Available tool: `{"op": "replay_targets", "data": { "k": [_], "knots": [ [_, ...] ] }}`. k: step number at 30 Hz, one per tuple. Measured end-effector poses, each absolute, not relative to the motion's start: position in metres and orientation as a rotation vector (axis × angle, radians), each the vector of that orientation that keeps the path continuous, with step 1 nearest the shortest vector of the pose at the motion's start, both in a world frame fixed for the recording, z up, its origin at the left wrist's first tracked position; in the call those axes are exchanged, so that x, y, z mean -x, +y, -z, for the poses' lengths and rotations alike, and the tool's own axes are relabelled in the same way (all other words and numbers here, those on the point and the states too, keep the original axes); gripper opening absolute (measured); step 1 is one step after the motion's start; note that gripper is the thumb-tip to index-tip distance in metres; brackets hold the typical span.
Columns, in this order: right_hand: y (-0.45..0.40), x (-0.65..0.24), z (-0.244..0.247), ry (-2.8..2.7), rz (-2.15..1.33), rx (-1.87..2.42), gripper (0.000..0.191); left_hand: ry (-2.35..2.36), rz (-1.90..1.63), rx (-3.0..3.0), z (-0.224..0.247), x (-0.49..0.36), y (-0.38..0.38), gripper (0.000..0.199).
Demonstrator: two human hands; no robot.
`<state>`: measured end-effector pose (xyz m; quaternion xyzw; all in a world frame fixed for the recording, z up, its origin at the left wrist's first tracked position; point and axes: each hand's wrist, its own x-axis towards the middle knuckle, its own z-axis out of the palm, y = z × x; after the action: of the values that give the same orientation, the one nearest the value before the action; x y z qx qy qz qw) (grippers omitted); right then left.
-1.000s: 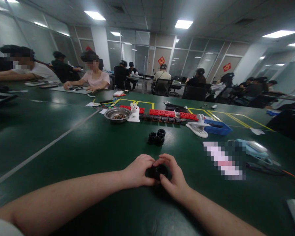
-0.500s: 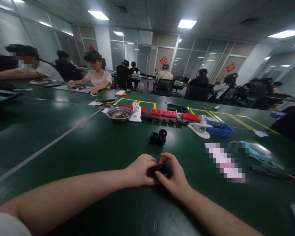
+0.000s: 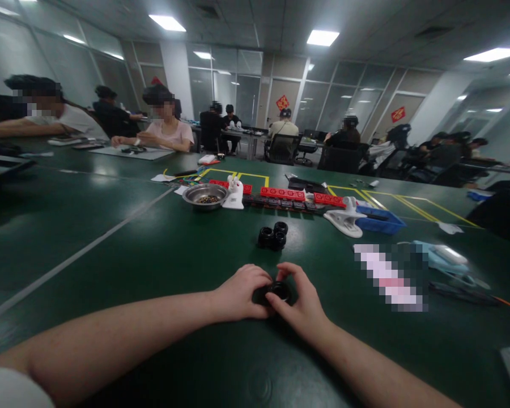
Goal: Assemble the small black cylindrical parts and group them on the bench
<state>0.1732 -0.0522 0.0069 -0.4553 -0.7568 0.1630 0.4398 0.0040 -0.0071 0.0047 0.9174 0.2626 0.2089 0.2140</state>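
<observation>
Low over the green table (image 3: 161, 266), my left hand (image 3: 244, 292) curls its fingers and thumb around the left side of some black round parts. My right hand (image 3: 300, 297) grips a black ring-shaped part (image 3: 281, 290) from the right, thumb on its near edge and fingers on the far side. Both hands are close together, and the fingers partly hide what lies between them. Just beyond them stands a cluster of three black cylindrical parts (image 3: 273, 236), touching one another.
Farther back are a metal bowl (image 3: 206, 197) with small pieces, white clamps (image 3: 344, 221), red blocks (image 3: 283, 194) and a blue tray (image 3: 382, 220). A light-blue device (image 3: 444, 258) with cables lies right. People sit beyond, one in pink (image 3: 174, 133).
My hands keep nearly the same hold on the black parts. Across the table, the person in pink has raised one hand from the table toward the other. The view has shifted slightly.
</observation>
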Motion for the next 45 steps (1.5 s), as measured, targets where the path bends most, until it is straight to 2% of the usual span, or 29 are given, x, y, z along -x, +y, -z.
{"op": "replay_targets", "data": {
  "k": [5, 13, 18, 23, 30, 34, 38, 45],
  "knots": [
    [-0.0569, -0.176, -0.0086, -1.954, -0.578, 0.913, 0.048, 0.773, -0.574, -2.536, -0.0058, -0.0031, -0.0077, 0.038],
    [-0.0516, -0.1748, -0.0065, -1.873, -0.297, 1.156, 0.052, 0.74, -0.554, -2.54, -0.0105, -0.0053, -0.0078, 0.03],
    [-0.0535, -0.1729, -0.006, -1.906, -0.383, 1.143, 0.042, 0.742, -0.559, -2.53, -0.0088, -0.0043, -0.0086, 0.032],
    [-0.0563, -0.176, -0.0073, -2.035, -0.437, 0.937, 0.052, 0.773, -0.558, -2.529, -0.0086, -0.0039, -0.0085, 0.037],
    [-0.053, -0.1739, -0.0088, -1.899, -0.331, 1.175, 0.045, 0.734, -0.54, -2.54, -0.0131, -0.0043, -0.0093, 0.028],
    [-0.0529, -0.1739, -0.0089, -1.903, -0.425, 1.147, 0.036, 0.776, -0.502, -2.513, -0.0112, -0.0046, -0.0091, 0.032],
    [-0.0545, -0.1773, -0.0096, -1.975, -0.476, 0.987, 0.044, 0.812, -0.473, -2.483, -0.0112, -0.0041, -0.0091, 0.037],
    [-0.0534, -0.173, -0.0095, -1.885, -0.327, 1.188, 0.043, 0.828, -0.469, -2.471, -0.0136, -0.0048, -0.0106, 0.033]
  ]
}}
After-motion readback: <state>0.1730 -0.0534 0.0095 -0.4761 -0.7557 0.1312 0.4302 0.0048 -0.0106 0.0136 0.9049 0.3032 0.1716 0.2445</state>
